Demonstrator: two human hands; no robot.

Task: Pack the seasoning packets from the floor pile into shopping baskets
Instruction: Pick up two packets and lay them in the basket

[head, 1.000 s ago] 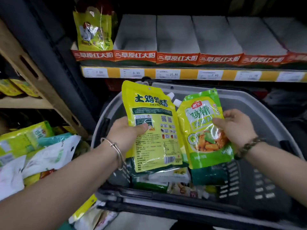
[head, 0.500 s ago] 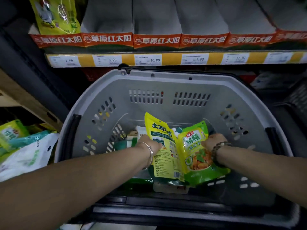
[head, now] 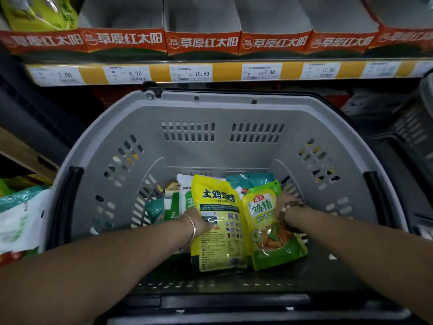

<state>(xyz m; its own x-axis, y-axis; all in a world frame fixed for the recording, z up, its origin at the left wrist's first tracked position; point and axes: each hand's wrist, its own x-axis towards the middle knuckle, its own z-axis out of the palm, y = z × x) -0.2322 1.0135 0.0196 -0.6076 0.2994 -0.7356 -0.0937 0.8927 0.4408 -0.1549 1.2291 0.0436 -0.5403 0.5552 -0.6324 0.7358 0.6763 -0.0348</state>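
**Supermarket aisle, two pouches low in the basket**

Store shelving filled the far side of the view: a shelf edge carrying a strip of price tags, with a row of orange-fronted display cartons above it. Against the foot of that shelving stood a grey shopping basket, its black handle folded down along the left rim. At the far left edge lay part of the floor pile of white and green packets.

Both forearms reached down into the basket. The left hand, with a silver bangle at the wrist, pinched the left edge of a yellow chicken-seasoning pouch, its thumb on the printed back and its fingers hidden behind. The right hand, above a bead bracelet, lay at the upper right edge of a green chicken-seasoning pouch. Its fingers were mostly hidden, so whether it pinched or only touched could not be told. The two pouches sat side by side, touching, leaning over several packets already packed on the basket floor.

These pouches looked like soft, glossy film bags of loose granules, probably light to middling in weight. The slick faces would likely slip under flat pressure, and the fill would sag toward the low end when lifted. A pinch on a side seam or the sealed top strip seemed the surest hold. Laying them flat should keep the stack from sliding.
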